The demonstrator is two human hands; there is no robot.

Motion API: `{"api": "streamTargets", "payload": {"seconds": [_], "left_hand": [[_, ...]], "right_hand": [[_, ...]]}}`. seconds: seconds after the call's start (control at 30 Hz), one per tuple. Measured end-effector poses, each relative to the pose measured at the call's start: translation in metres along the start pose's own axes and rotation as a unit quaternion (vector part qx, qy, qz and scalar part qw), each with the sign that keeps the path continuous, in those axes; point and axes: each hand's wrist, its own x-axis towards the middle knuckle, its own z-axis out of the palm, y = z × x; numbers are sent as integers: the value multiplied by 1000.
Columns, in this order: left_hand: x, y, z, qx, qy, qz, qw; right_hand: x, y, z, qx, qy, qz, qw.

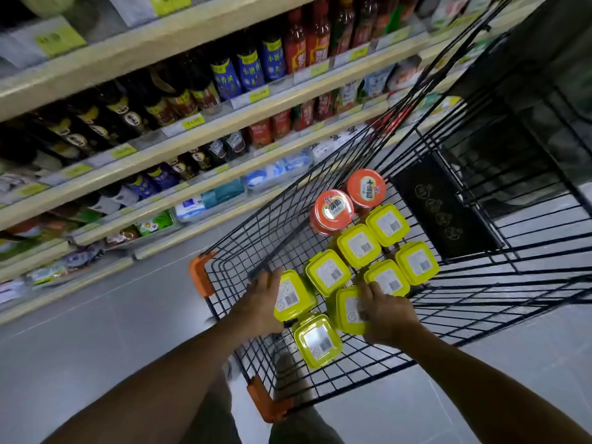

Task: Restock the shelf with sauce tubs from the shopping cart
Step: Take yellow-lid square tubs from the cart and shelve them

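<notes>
Several square sauce tubs with yellow-green lids [358, 245] lie in the black wire shopping cart [243, 261], beside two round orange-lidded tubs [333, 208]. My left hand [261, 302] is closed around the left side of one yellow tub [290, 296] near the cart's front wall. My right hand [386, 310] grips another yellow tub [347, 310] from its right side. Both tubs still rest among the others in the basket. A further yellow tub [317, 341] lies between my wrists.
Store shelves [205, 129] run along the left, packed with dark sauce bottles, blue-labelled bottles, red bottles and packets. Orange bumpers [200, 275] mark the cart's corners. Grey floor [96, 331] lies between the cart and the shelves. The cart's folding seat panel [442, 206] stands behind the tubs.
</notes>
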Motion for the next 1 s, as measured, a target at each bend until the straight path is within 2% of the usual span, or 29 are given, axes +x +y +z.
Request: {"api": "streamTargets", "payload": {"seconds": [0.17, 0.3, 0.47, 0.67, 0.8, 1.0], "left_hand": [[-14, 10, -40, -26, -21, 17, 999], [-31, 28, -88, -53, -22, 45, 997], [-58, 54, -158, -106, 34, 81, 991], [-91, 71, -236, -162, 117, 107, 974], [-122, 70, -278, -218, 192, 127, 948], [-181, 50, -317, -317, 258, 166, 898]], "right_hand": [[-19, 18, -30, 61, 58, -3, 996], [-37, 24, -63, 183, 128, 21, 975], [-58, 33, -125, 334, 200, 32, 920], [-80, 40, -210, 456, 281, -28, 844], [-89, 29, -256, 532, 292, -77, 791], [-99, -11, -315, 562, 312, -142, 752]]}}
